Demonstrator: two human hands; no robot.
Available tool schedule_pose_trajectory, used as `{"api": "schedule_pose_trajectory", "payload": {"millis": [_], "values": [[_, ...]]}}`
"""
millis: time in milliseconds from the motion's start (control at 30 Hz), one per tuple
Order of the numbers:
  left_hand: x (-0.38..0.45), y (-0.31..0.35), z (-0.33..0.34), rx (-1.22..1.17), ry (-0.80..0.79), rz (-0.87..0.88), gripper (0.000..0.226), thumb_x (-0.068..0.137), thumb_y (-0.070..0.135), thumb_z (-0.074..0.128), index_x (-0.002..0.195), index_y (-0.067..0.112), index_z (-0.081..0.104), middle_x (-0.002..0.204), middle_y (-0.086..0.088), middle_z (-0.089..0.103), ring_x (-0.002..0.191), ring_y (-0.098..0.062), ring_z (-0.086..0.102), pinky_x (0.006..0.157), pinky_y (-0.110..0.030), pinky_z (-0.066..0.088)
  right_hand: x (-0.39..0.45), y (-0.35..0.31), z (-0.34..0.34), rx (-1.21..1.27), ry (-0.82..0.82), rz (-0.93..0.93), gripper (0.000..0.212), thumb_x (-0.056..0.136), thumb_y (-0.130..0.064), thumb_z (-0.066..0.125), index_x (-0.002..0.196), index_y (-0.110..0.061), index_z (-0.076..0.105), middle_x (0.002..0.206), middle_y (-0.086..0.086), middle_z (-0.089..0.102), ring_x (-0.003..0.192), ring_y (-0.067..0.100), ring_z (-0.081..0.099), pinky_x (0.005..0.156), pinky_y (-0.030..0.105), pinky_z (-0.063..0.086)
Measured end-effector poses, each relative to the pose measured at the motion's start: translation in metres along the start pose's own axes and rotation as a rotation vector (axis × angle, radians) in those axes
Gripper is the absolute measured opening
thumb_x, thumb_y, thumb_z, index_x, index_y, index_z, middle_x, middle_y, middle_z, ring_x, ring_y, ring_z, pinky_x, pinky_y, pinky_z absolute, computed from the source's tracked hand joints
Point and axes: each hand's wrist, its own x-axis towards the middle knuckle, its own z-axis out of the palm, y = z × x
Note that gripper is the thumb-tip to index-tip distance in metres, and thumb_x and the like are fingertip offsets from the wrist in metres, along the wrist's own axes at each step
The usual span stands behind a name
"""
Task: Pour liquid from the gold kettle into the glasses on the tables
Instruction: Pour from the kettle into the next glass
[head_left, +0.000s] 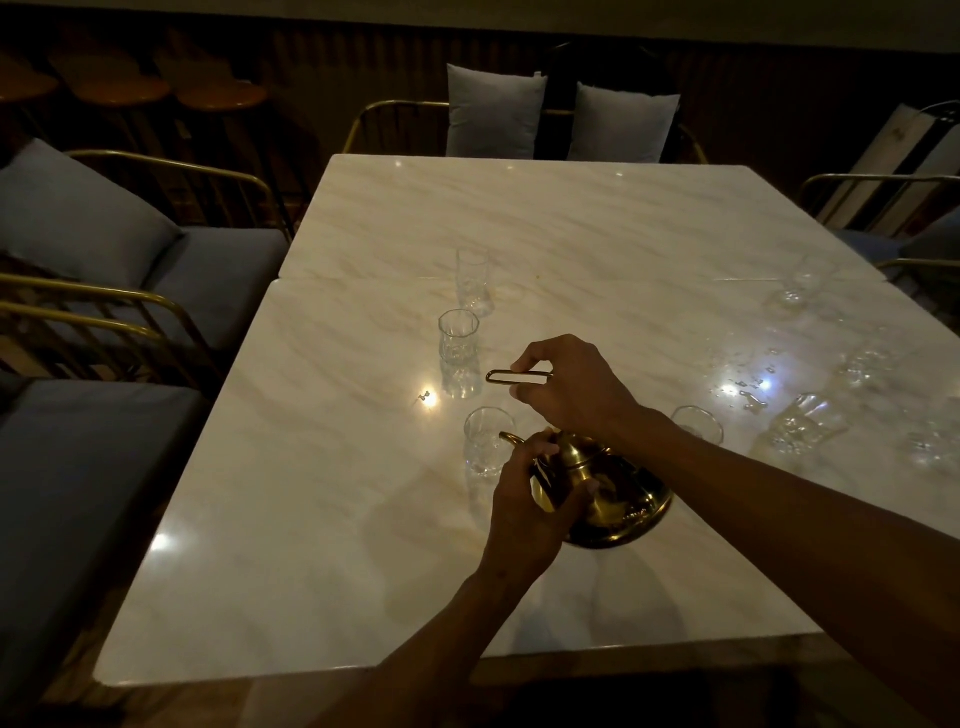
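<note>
Your marble table (322, 545) carries the gold kettle (608, 499) near its middle. Your right hand (571, 389) curls around the kettle's looped handle (511, 376) at 12 o'clock above the body. Your left hand (530, 499) grips the kettle's spout side. 3 glasses (460, 353) stand at 11 o'clock, the nearest touching your left hand; 5 more glasses (800, 426) stand at 2 o'clock.
</note>
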Motion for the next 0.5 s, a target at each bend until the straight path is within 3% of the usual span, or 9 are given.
{"api": "schedule_pose_trajectory", "payload": {"millis": [233, 500], "values": [[0.001, 0.0003, -0.0023, -0.009, -0.005, -0.018, 0.049, 0.073, 0.049, 0.072, 0.113, 0.028, 0.053, 0.125, 0.009, 0.059, 0.119, -0.007, 0.054, 0.101, -0.022, 0.044, 0.0009, -0.0033, 0.0008, 0.0, -0.015, -0.021, 0.02, 0.08, -0.027, 0.075, 0.097, -0.017, 0.071, 0.09, -0.004, 0.06, 0.059, 0.005, 0.056, 0.054, 0.015, 0.042], [0.0024, -0.0017, -0.0027, -0.026, -0.01, -0.009, 0.048, 0.074, 0.048, 0.072, 0.113, 0.026, 0.054, 0.127, 0.005, 0.06, 0.12, -0.011, 0.055, 0.102, -0.026, 0.045, 0.0019, -0.0037, 0.0001, 0.005, -0.032, -0.012, 0.02, 0.08, -0.026, 0.074, 0.098, -0.019, 0.07, 0.086, -0.005, 0.06, 0.058, 0.005, 0.058, 0.052, 0.017, 0.043]]}}
